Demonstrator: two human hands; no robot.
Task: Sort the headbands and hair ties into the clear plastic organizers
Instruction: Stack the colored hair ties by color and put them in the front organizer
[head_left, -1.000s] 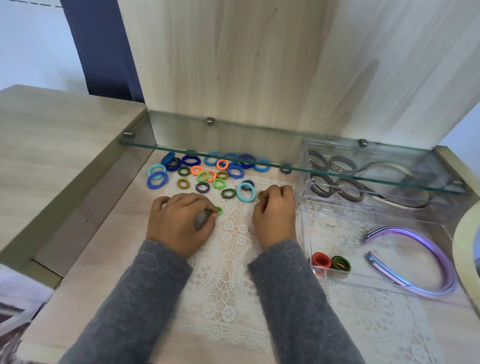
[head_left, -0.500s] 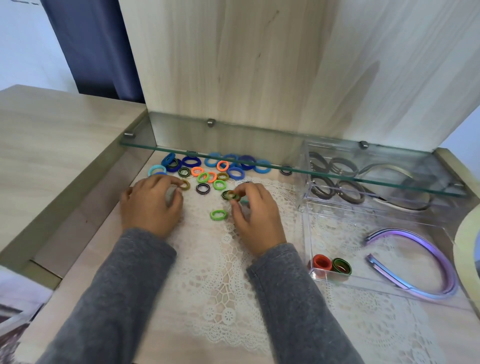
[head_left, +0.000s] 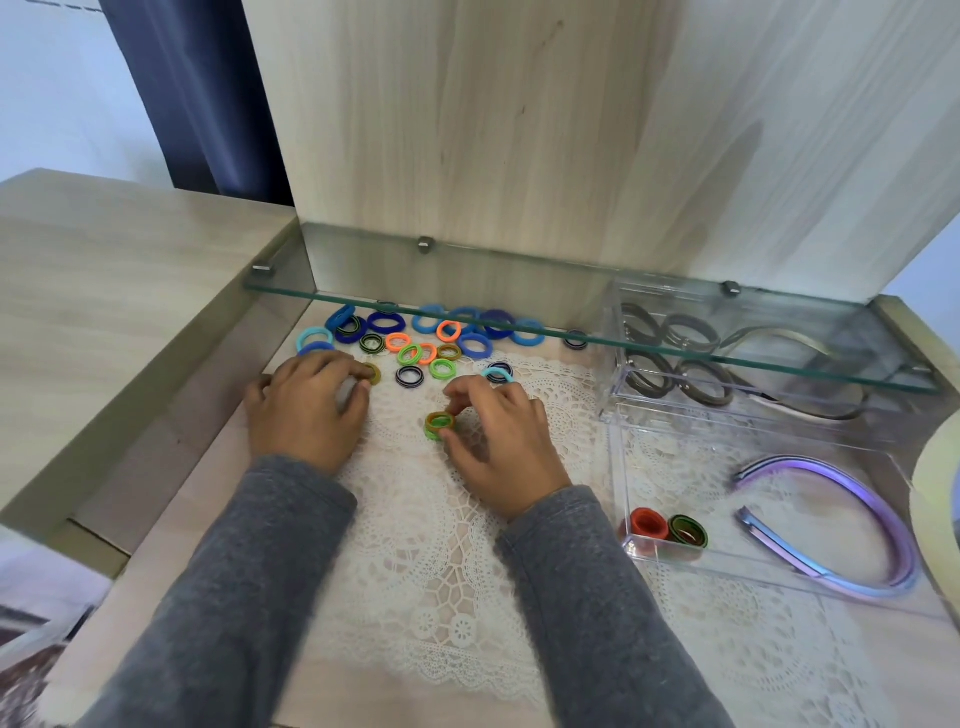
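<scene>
We are pinching an olive tie (head_left: 439, 421) with our right hand (head_left: 501, 441), thumb and forefinger closed on its rim, setting it flat on top of a green tie (head_left: 432, 433) lying on the doily (head_left: 441, 545). Our left hand (head_left: 306, 408) is curling over the left edge of the loose pile (head_left: 415, 345), fingertips touching a mustard tie (head_left: 372, 373); we cannot tell whether it is really gripping it. The near organizer (head_left: 769, 574), where a red tie (head_left: 648, 524) and a dark green tie (head_left: 687, 531) are already standing in the front-left corner, is lying to the right of the small stack. So the right hand is the nearer one, and the carry is looking like a short sideways move over the left wall.
</scene>
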